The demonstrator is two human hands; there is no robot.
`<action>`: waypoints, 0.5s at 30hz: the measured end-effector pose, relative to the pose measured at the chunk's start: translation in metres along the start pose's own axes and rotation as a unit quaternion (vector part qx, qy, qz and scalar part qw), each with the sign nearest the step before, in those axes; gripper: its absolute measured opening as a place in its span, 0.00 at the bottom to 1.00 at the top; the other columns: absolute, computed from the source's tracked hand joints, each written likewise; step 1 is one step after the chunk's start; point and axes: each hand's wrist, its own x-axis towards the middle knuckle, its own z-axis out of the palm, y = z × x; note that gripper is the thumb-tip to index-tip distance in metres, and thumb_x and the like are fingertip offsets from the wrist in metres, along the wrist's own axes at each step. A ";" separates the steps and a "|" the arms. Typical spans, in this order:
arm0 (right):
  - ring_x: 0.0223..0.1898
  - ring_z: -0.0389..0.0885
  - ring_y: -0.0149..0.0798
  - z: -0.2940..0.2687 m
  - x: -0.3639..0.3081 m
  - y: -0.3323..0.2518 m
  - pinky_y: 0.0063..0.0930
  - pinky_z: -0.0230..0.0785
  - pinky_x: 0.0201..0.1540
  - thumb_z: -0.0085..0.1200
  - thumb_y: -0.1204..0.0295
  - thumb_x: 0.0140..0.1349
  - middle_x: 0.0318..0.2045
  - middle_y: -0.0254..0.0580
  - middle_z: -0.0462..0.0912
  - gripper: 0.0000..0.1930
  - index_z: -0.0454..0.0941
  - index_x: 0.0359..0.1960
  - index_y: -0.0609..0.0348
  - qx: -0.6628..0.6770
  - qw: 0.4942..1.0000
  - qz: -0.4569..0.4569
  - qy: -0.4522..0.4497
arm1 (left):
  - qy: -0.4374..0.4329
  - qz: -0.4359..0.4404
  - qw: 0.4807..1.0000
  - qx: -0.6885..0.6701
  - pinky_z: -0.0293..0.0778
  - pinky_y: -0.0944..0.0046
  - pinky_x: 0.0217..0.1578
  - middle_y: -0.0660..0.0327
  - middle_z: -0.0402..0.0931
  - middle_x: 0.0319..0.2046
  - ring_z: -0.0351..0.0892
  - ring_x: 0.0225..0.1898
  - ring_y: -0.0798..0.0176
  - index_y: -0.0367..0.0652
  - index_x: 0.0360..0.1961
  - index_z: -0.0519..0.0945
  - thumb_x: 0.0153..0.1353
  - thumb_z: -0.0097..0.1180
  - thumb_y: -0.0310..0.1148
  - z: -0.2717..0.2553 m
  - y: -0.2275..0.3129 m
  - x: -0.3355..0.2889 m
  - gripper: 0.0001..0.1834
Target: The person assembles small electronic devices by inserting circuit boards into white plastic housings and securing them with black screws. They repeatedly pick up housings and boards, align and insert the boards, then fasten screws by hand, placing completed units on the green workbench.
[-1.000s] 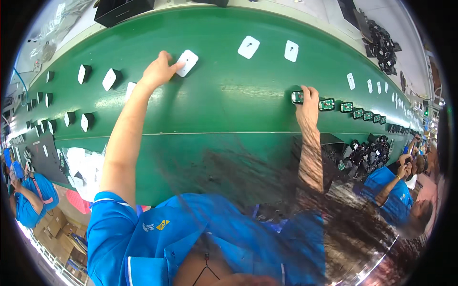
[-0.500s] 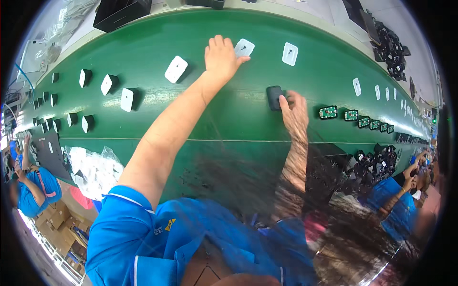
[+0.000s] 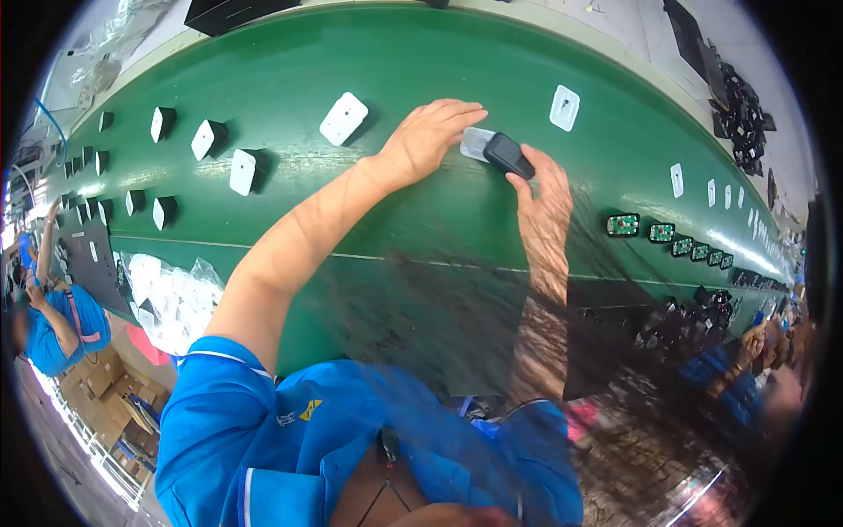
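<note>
My left hand (image 3: 428,140) reaches across the green surface, its fingers closed at the edge of a shallow translucent white plastic cover (image 3: 475,143). In my right hand (image 3: 544,183) is a black plastic housing (image 3: 507,155) with rounded corners, pinched between thumb and fingers. The housing meets the cover and overlaps its right end. Part of the cover is hidden behind the housing. Farther right lies another white cover (image 3: 565,108) with a small dark piece in it. Left of my hands stands a white-topped dark housing (image 3: 343,119).
Several white-faced dark housings (image 3: 243,172) stand at left. To the right, open housings with green circuit boards (image 3: 623,226) form a row, with more white covers (image 3: 677,180) beyond. A bag of white parts (image 3: 171,299) lies near left. Loose hair blurs the lower right. Co-workers sit at both sides.
My left hand has brought the white cover nearer and to the right. The right hand has lifted the black housing up against it. Parts on the green surface appear slightly shifted in view.
</note>
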 end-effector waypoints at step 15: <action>0.46 0.75 0.44 0.022 0.033 0.007 0.34 0.71 0.47 0.57 0.79 0.50 0.45 0.40 0.78 0.19 0.76 0.47 0.58 -0.068 0.985 -0.118 -0.103 | -0.044 0.026 0.999 0.015 0.59 0.54 0.61 0.65 0.66 0.62 0.63 0.64 0.60 0.48 0.60 0.70 0.52 0.43 0.14 -0.007 0.005 -0.021 0.32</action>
